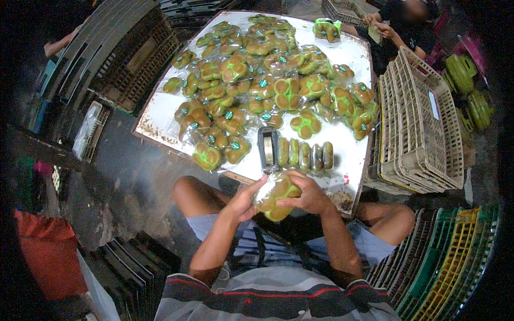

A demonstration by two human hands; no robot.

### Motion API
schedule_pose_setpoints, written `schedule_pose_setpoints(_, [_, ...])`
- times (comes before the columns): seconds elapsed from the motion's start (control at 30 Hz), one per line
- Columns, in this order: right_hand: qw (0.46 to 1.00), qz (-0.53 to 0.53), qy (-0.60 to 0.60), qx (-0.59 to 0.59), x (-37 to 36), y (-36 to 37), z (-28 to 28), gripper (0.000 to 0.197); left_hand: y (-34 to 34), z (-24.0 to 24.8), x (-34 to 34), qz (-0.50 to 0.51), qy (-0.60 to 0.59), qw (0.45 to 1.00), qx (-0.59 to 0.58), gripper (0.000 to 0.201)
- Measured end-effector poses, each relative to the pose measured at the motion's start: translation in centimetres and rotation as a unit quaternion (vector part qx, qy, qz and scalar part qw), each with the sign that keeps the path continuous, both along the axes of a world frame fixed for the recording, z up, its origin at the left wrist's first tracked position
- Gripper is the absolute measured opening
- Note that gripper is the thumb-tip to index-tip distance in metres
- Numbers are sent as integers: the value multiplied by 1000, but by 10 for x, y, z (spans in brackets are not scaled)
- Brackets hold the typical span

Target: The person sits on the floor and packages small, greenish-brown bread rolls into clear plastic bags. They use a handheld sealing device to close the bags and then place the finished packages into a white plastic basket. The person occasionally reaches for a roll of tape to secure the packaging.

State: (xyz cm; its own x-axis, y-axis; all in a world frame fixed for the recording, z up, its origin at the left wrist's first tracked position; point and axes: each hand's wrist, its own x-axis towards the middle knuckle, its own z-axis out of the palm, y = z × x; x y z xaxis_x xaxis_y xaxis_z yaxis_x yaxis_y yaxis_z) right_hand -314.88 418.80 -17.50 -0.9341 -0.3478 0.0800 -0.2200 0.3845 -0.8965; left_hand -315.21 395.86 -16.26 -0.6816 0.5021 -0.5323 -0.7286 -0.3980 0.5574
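Observation:
Both hands grip one bagged cluster of green-and-brown bread buns [278,198] in clear plastic, held just off the table's near edge, over my lap. My left hand [247,200] has its left side, fingers curled round the bag. Closed on its right side is my right hand [309,193], thumb across the front. Right beyond them a dark tape dispenser [268,150] stands on the white table [160,120]. Beside it lies a row of several long buns [305,155]. A loose-lying bun cluster [305,125] rests behind that row.
Many bagged buns [251,69], several with round green labels, cover the table's middle and far part. Stacked beige crates [415,123] stand at the right; coloured crates [444,262] are lower right. Dark trays [131,278] lie lower left. Another person's hands [381,29] hold something small at far right.

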Motion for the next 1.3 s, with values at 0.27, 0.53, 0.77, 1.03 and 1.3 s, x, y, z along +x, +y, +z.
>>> schedule_pose_setpoints(0.27, [826, -485, 261, 118, -35, 80, -67, 62, -125, -155, -155, 142, 74, 692, -704, 116])
schedule_pose_setpoints(0.53, [877, -439, 158, 118, -29, 100, -105, 60, -94, -127, -137, 334, 133, 813, -459, 71])
schedule_pose_setpoints(0.77, [984, -151, -33, -90, -6, 21, 41, 44, 16, -38, 15, -81, 68, 993, 60, 63])
schedule_pose_setpoints(1.03, [985, -132, -108, 6, 26, 14, 59, 26, 25, -3, 0, -240, 178, 953, -38, 51])
schedule_pose_setpoints(1.3, [960, -257, 101, -50, 25, 16, 33, 24, 46, 23, 4, 44, 153, 986, -48, 36])
